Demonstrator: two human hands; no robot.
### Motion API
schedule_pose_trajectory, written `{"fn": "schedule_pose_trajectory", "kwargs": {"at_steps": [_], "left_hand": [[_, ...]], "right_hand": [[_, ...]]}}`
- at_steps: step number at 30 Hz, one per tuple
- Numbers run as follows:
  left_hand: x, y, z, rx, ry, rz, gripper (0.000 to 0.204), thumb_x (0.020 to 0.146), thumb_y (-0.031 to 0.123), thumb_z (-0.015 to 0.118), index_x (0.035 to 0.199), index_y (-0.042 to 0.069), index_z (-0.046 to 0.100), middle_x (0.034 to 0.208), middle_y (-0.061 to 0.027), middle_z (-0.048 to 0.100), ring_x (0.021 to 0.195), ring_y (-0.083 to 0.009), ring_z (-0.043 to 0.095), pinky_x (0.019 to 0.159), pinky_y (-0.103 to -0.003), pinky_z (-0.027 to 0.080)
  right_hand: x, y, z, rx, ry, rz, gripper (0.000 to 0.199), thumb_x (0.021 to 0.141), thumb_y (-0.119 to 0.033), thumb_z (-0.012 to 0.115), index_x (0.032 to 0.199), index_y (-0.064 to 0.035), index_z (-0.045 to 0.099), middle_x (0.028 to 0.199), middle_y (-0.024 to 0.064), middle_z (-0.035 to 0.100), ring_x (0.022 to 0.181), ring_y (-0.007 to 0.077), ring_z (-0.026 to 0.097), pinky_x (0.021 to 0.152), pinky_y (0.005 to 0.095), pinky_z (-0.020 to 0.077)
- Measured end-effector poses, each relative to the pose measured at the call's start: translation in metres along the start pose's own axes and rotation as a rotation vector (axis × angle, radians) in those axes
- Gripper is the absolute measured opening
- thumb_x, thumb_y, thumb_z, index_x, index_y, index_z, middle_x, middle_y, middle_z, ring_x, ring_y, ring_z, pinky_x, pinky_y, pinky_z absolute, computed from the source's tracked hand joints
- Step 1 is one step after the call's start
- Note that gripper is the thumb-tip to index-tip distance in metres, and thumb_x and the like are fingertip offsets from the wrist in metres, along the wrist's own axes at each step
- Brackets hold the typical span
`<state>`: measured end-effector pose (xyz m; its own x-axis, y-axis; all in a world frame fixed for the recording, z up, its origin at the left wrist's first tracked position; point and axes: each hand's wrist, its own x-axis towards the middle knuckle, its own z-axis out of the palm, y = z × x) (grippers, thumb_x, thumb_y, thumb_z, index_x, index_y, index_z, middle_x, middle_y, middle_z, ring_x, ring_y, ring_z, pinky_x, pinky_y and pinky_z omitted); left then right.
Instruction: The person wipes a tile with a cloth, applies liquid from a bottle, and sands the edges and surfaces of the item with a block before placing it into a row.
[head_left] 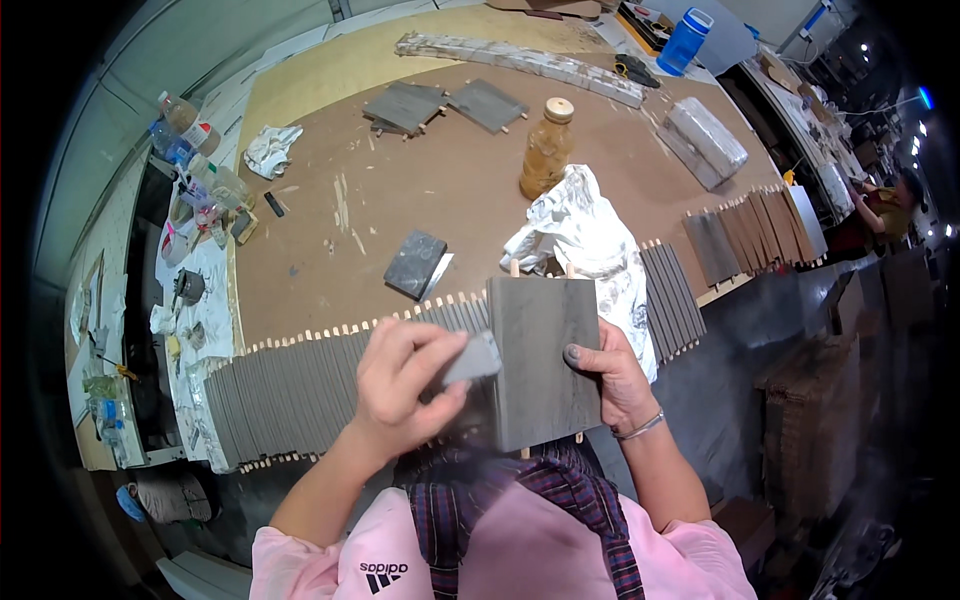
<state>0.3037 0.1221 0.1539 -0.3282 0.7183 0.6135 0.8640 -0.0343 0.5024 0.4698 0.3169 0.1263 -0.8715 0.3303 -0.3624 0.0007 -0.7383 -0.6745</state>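
My right hand [622, 380] grips a grey wood-grain panel [548, 365] by its right side, thumb on the face. The panel is upright in front of me, with short pale dowels out of its top and bottom edges. In my left hand [402, 390] is a small grey sanding block [474, 360], pinched between thumb and fingers at the panel's left edge. Behind my left hand runs a long row of similar grey panels [290, 390], standing on edge along the table's near side. A white cloth [590, 225] lies just beyond the held panel.
A dark grey block [415, 265] lies on the brown table [320, 260]. Farther back are loose panels [405, 105], a bottle of amber liquid [547, 150] and a wrapped brick-shaped bundle [703, 142]. More panels [755, 235] stand at right; bottles [187, 120] crowd the left.
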Motion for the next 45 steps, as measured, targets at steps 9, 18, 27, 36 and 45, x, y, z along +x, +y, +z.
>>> {"fn": "schedule_pose_trajectory", "kwargs": {"at_steps": [9,18,27,36,45], "left_hand": [[-0.002,0.001,-0.01,-0.02,-0.032,0.011,0.046,0.059,0.004,0.073,0.104,0.002,0.066,0.092,-0.0109,0.06,0.076,-0.0253,0.054,0.063,-0.034,0.044],[0.018,-0.005,-0.011,0.013,-0.007,0.004,0.044,0.061,0.001,0.072,0.105,0.001,0.065,0.094,-0.0121,0.06,0.078,-0.025,0.055,0.064,-0.033,0.047],[0.032,-0.013,-0.004,0.02,0.087,-0.049,0.044,0.059,0.002,0.074,0.102,0.001,0.065,0.091,-0.0107,0.059,0.078,-0.0267,0.054,0.064,-0.036,0.046],[-0.022,0.022,-0.003,-0.127,-0.109,-0.012,0.044,0.057,0.007,0.076,0.1,0.0,0.067,0.086,-0.0109,0.062,0.071,-0.0261,0.056,0.06,-0.035,0.046],[-0.009,0.017,0.001,-0.102,-0.093,0.03,0.042,0.059,0.007,0.076,0.099,-0.001,0.065,0.086,-0.0115,0.061,0.071,-0.0273,0.056,0.061,-0.036,0.047]], "right_hand": [[-0.003,0.004,0.007,-0.029,-0.007,0.017,0.049,0.08,0.001,0.065,0.127,0.0052,0.049,0.115,0.012,0.062,0.102,0.0183,0.063,0.091,0.0314,0.0514],[-0.011,0.004,0.006,-0.044,-0.007,0.009,0.05,0.08,0.002,0.065,0.127,0.0049,0.049,0.115,0.0115,0.062,0.102,0.0183,0.063,0.092,0.0318,0.051],[-0.01,0.002,0.009,-0.078,0.016,-0.035,0.048,0.079,0.002,0.063,0.126,0.005,0.05,0.113,0.0113,0.063,0.099,0.0177,0.063,0.09,0.0315,0.0516],[-0.003,-0.012,0.006,-0.075,0.114,-0.123,0.042,0.082,0.007,0.057,0.123,0.0046,0.052,0.112,0.0119,0.064,0.097,0.0184,0.064,0.088,0.032,0.0525],[0.001,-0.016,0.009,-0.097,0.147,-0.194,0.041,0.082,0.003,0.061,0.122,0.0057,0.052,0.111,0.0125,0.065,0.096,0.0192,0.065,0.088,0.032,0.0529]]}}
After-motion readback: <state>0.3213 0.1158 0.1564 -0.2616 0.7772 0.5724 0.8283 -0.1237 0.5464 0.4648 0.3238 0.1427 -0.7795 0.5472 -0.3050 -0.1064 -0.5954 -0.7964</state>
